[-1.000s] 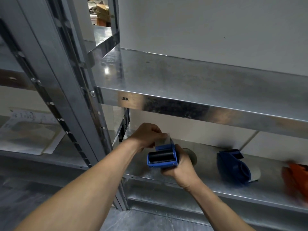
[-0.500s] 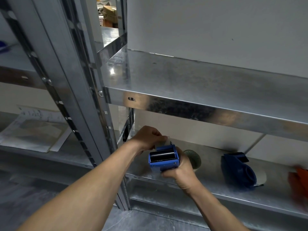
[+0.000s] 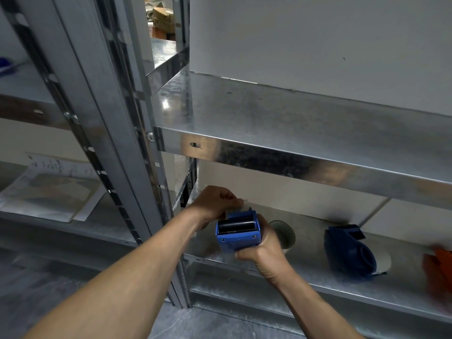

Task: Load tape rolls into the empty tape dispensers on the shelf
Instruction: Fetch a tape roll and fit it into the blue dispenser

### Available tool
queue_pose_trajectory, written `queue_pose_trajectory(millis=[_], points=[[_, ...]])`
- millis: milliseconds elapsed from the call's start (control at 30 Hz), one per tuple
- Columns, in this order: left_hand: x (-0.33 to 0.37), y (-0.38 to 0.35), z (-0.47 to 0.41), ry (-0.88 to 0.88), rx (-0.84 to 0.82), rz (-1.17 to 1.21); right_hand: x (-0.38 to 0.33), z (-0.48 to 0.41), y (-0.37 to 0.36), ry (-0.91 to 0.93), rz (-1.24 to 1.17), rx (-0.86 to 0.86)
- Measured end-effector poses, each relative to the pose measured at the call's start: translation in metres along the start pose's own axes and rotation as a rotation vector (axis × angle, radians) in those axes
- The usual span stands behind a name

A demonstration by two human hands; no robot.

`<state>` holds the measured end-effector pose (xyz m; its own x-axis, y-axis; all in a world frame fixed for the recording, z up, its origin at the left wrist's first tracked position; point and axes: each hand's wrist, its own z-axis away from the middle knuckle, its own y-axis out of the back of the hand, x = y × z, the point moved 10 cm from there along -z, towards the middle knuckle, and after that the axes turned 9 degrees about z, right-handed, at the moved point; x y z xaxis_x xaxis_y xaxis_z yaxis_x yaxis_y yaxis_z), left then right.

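My right hand (image 3: 263,253) grips a blue tape dispenser (image 3: 236,231) from below, holding it just above the front of the lower metal shelf (image 3: 305,282). Its black roller and toothed blade face me. My left hand (image 3: 215,204) pinches the clear tape end (image 3: 241,208) at the dispenser's top edge. A tape roll (image 3: 283,232) sits just behind my right hand, partly hidden. Further right on the same shelf stands a dark blue dispenser (image 3: 347,253) with a roll in it.
An orange object (image 3: 439,265) shows blurred at the right edge of the shelf. An upper metal shelf (image 3: 281,133) overhangs the hands. Steel uprights (image 3: 117,143) stand to the left, with papers (image 3: 49,192) lying on the neighbouring shelf.
The view has shifted slightly, so the shelf sits further right. Both hands keep their hold on the blue dispenser and the tape end; little else differs.
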<state>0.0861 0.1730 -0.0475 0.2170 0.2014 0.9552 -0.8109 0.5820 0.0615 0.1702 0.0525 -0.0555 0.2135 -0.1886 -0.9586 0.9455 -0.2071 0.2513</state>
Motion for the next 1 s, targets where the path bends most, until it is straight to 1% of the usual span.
queue_pose_trajectory(millis=[100, 200, 400, 533, 600, 667, 867, 1000], points=[[-0.001, -0.001, 0.001, -0.002, -0.009, 0.007, 0.002, 0.000, -0.002, -0.003, 0.003, -0.006], [0.002, -0.002, 0.002, -0.017, -0.025, -0.036, 0.004, 0.000, -0.003, -0.001, -0.001, 0.001], [0.011, -0.006, 0.001, -0.054, -0.008, -0.064, 0.007, -0.002, 0.002, 0.005, -0.036, 0.061], [0.022, -0.010, -0.001, -0.109, -0.020, 0.015, 0.008, -0.006, 0.010, 0.003, -0.080, 0.138], [0.031, -0.012, 0.000, -0.144, -0.022, 0.079, 0.012, -0.008, 0.015, -0.028, -0.129, 0.172], [0.033, -0.011, 0.001, -0.154, -0.021, 0.120, 0.014, -0.009, 0.018, -0.054, -0.150, 0.175], [0.019, -0.008, 0.002, -0.082, -0.031, 0.239, 0.018, -0.008, 0.018, -0.102, -0.228, 0.201], [0.020, -0.006, 0.006, -0.071, -0.031, 0.306, 0.022, -0.011, 0.020, -0.124, -0.237, 0.216]])
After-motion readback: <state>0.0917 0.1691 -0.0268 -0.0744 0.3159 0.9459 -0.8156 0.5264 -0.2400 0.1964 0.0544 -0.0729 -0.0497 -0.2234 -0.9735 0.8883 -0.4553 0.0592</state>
